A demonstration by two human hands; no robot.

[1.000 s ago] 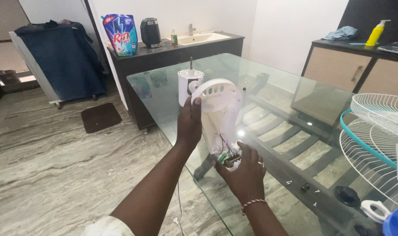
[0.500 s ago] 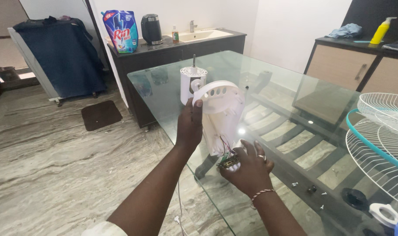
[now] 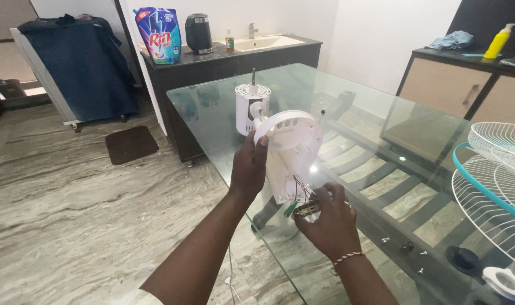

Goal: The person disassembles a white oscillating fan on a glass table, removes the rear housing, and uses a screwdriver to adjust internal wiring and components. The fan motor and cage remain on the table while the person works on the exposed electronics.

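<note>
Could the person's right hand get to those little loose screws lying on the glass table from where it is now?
Probably yes. The small loose screws lie on the glass table just beside the right hand, with nothing between; but that hand is busy with the wires of the white plastic fan housing.

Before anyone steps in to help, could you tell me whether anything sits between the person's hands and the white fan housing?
Nothing visible does. The left hand already grips the white fan housing, and the right hand touches the wires and small circuit board at its lower end.
</note>
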